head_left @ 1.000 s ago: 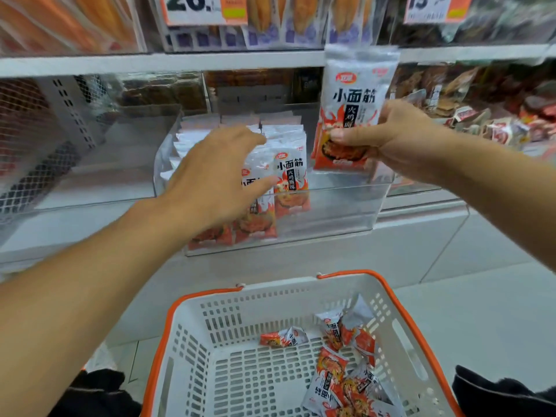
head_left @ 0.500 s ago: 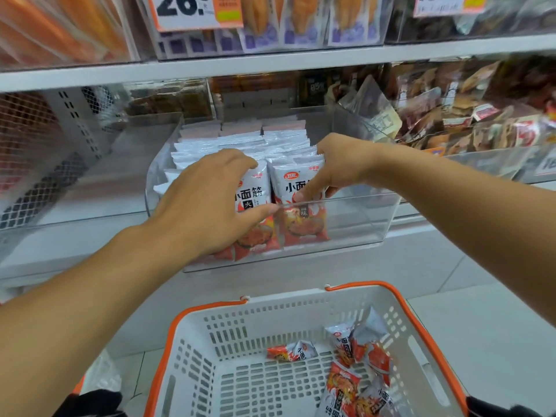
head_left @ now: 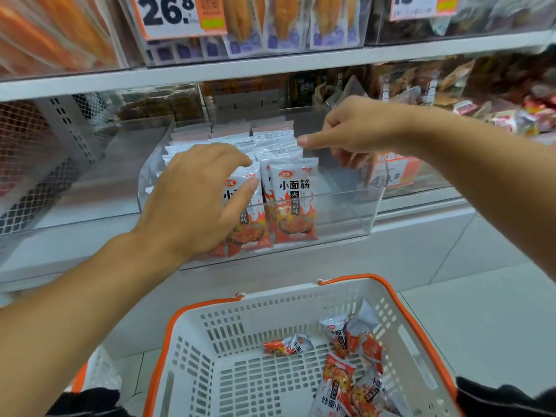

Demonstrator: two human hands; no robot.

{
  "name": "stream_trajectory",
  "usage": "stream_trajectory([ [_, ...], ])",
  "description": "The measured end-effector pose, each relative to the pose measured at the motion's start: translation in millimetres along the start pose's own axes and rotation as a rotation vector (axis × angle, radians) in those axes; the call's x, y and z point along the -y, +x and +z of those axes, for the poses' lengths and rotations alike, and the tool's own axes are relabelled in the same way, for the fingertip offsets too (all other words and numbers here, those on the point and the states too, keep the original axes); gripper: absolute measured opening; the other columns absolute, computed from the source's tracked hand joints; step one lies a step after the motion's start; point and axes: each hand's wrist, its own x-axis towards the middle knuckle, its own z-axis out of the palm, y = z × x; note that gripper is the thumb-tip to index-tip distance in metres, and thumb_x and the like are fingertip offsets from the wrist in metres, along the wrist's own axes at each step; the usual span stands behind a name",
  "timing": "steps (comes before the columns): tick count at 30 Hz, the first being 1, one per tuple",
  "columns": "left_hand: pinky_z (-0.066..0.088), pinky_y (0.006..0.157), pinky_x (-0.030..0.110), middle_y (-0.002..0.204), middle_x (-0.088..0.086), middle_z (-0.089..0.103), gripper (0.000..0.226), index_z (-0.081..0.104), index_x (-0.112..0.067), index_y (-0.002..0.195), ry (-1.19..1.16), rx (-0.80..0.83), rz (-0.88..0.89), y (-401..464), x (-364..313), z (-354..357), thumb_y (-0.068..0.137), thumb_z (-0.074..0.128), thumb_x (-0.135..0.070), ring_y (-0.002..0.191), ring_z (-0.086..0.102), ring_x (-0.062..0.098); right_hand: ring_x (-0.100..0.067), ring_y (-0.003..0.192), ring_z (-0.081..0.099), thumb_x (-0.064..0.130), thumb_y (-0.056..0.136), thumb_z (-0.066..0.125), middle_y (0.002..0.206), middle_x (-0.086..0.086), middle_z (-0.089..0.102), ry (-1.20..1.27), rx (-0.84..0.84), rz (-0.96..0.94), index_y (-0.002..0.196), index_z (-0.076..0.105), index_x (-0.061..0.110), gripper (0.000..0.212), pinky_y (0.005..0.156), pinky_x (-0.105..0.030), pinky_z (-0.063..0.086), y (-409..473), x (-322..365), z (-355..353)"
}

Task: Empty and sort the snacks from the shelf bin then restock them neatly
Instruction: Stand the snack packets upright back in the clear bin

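Note:
White and red snack packets (head_left: 293,206) stand upright in rows inside a clear plastic shelf bin (head_left: 346,212). My left hand (head_left: 198,200) lies over the front of the left rows, with its fingers on the packet tops and its thumb against a front packet. Above the bin's right rear hovers my right hand (head_left: 355,130). Its fingers are curled, it holds nothing, and its thumb points left at the tops of the rear packets. Below the shelf, a white basket with an orange rim (head_left: 270,311) holds several more loose packets (head_left: 346,383) at its right side.
Beside the bin on the right stands another clear bin of mixed brown snacks (head_left: 496,109). An upper shelf (head_left: 270,66) with price tags and hanging orange packs runs just above my hands. Wire mesh (head_left: 36,164) backs the shelf space on the left.
A second ago my right hand held one packet up in the air. It set the packet at the front of the right row, then lifted away empty. My left hand stayed on the left rows.

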Motion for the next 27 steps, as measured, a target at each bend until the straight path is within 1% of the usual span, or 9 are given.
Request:
stream_trajectory([
  [4, 0.041, 0.058, 0.031, 0.064, -0.006, 0.058, 0.026, 0.061, -0.018, 0.069, -0.206, -0.101, 0.116, -30, -36, 10, 0.093, 0.058, -0.028, 0.061, 0.054, 0.016, -0.013, 0.043, 0.041, 0.051, 0.084, 0.068, 0.051, 0.001, 0.051, -0.262, 0.539, -0.003, 0.058, 0.060, 0.016, 0.044, 0.048, -0.025, 0.036, -43, 1, -2],
  [7, 0.045, 0.066, 0.031, 0.085, -0.006, 0.062, 0.024, 0.059, -0.024, 0.086, -0.075, 0.646, 0.177, -69, -58, 63, 0.096, 0.051, -0.045, 0.080, 0.061, 0.019, -0.013, 0.054, 0.061, 0.040, 0.087, 0.072, 0.072, -0.003, 0.068, -0.396, 0.978, 0.100, 0.086, 0.074, 0.014, 0.026, 0.049, -0.021, 0.048, -67, -30, 82],
  [9, 0.049, 0.090, 0.038, 0.120, -0.001, 0.060, 0.040, 0.058, -0.024, 0.120, 0.038, 1.196, 0.051, -102, -64, 104, 0.095, 0.053, -0.054, 0.109, 0.059, 0.025, -0.023, 0.089, 0.071, 0.037, 0.087, 0.074, 0.101, -0.007, 0.069, -0.537, 1.131, 0.125, 0.123, 0.065, 0.010, 0.045, 0.071, -0.031, 0.061, -88, -65, 161],
  [11, 0.044, 0.104, 0.043, 0.145, 0.006, 0.049, 0.067, 0.043, -0.020, 0.146, 0.005, 1.478, -0.163, -143, -67, 141, 0.092, 0.059, -0.057, 0.128, 0.051, 0.028, -0.030, 0.124, 0.057, 0.035, 0.087, 0.075, 0.133, -0.009, 0.057, -0.765, 1.139, 0.016, 0.149, 0.039, 0.012, 0.075, 0.097, -0.040, 0.051, -111, -101, 218],
  [13, 0.040, 0.110, 0.041, 0.156, 0.008, 0.036, 0.082, 0.029, -0.017, 0.154, -0.116, 1.499, -0.379, -185, -73, 171, 0.090, 0.060, -0.059, 0.137, 0.043, 0.028, -0.030, 0.136, 0.045, 0.030, 0.084, 0.079, 0.152, -0.010, 0.042, -0.810, 1.051, -0.054, 0.157, 0.022, 0.015, 0.094, 0.107, -0.043, 0.043, -119, -136, 252],
  [17, 0.041, 0.108, 0.036, 0.156, 0.007, 0.036, 0.083, 0.034, -0.013, 0.151, -0.349, 1.437, -0.652, -250, -85, 207, 0.088, 0.066, -0.057, 0.136, 0.042, 0.026, -0.028, 0.129, 0.052, 0.040, 0.077, 0.083, 0.146, -0.010, 0.050, -0.627, 0.915, 0.112, 0.155, 0.024, 0.012, 0.102, 0.105, -0.040, 0.047, -117, -179, 289],
  [21, 0.029, 0.117, 0.038, 0.162, 0.007, 0.025, 0.090, 0.026, -0.010, 0.155, -0.399, 1.645, -0.664, -286, -93, 229, 0.089, 0.059, -0.062, 0.146, 0.030, 0.027, -0.024, 0.107, 0.058, 0.057, 0.075, 0.078, 0.127, -0.006, 0.061, -0.663, 1.165, 0.287, 0.138, 0.053, 0.010, 0.083, 0.090, -0.032, 0.050, -144, -200, 328],
  [23, 0.035, 0.113, 0.038, 0.160, 0.009, 0.027, 0.090, 0.028, -0.008, 0.154, -0.382, 1.725, -0.666, -297, -97, 241, 0.090, 0.058, -0.063, 0.142, 0.034, 0.029, -0.023, 0.101, 0.059, 0.044, 0.072, 0.084, 0.114, -0.007, 0.063, -0.672, 1.118, 0.240, 0.133, 0.055, 0.008, 0.077, 0.085, -0.030, 0.050, -149, -205, 342],
  [27, 0.050, 0.097, 0.042, 0.139, 0.012, 0.049, 0.094, 0.038, -0.009, 0.145, -0.350, 1.624, -0.656, -311, -104, 267, 0.075, 0.077, -0.059, 0.121, 0.053, 0.031, -0.028, 0.121, 0.054, 0.034, 0.071, 0.087, 0.135, -0.011, 0.056, -0.411, 0.923, 0.259, 0.145, 0.046, 0.012, 0.087, 0.097, -0.031, 0.046, -135, -209, 349],
])
